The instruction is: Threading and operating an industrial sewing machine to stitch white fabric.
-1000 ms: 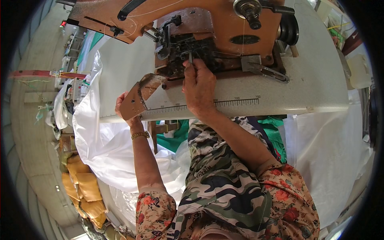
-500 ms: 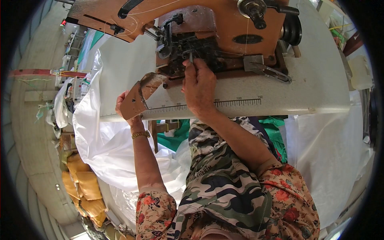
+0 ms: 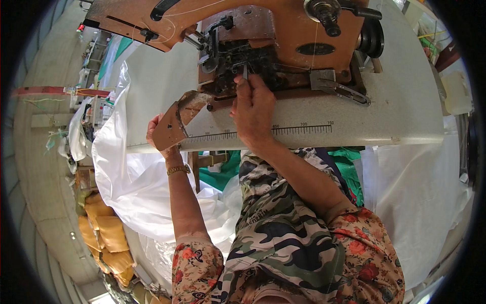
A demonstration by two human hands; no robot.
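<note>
A brown sewing machine (image 3: 288,30) stands on the pale table, its dark inner mechanism (image 3: 233,63) exposed at the front. My right hand (image 3: 254,114) is closed in a pinch around a slim metal tool (image 3: 245,72), perhaps tweezers. Its tip points in among the dark parts, and the exact contact point cannot be made out. To the left, my left hand (image 3: 153,133) is closed on a brown metal cover plate (image 3: 169,131) that is swung out from the machine's front. The plate hides most of that hand's fingers.
A printed ruler scale (image 3: 298,130) runs along the table's front edge (image 3: 400,141). White sheeting (image 3: 114,162) drapes over the left side, with more white sheets (image 3: 405,192) at the right. Thread runs across the machine, and a metal lever (image 3: 349,93) sits at its right front.
My right hand and the tool have shifted very slightly to the right within the mechanism. My left hand keeps the cover plate in the same place.
</note>
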